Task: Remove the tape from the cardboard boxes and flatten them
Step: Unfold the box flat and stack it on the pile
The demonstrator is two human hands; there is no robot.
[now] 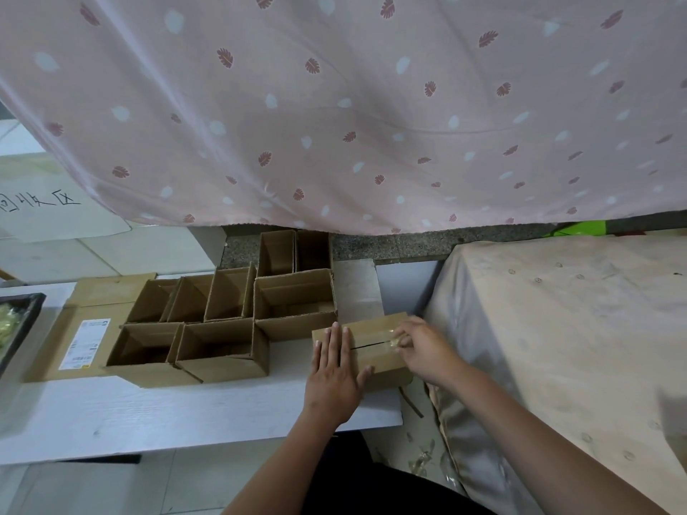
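**Peeling tape off a closed box at the bench's right end**

The right hand's fingers are curled together and pinch a crumpled bit of clear tape at the right end of the seam on the closed cardboard box. The right hand sits over the box's right edge, forearm running back to the near right. The left hand lies flat on the box's left part, fingers straight and close together, thumb spread to the right, pressing down. The box stands at the right end of the white bench. To its left stand open, empty cardboard boxes in rows. Further left lies a flattened carton with a white shipping label, print too small to read. On the far left a white sheet carries handwritten Chinese characters, partly cut off
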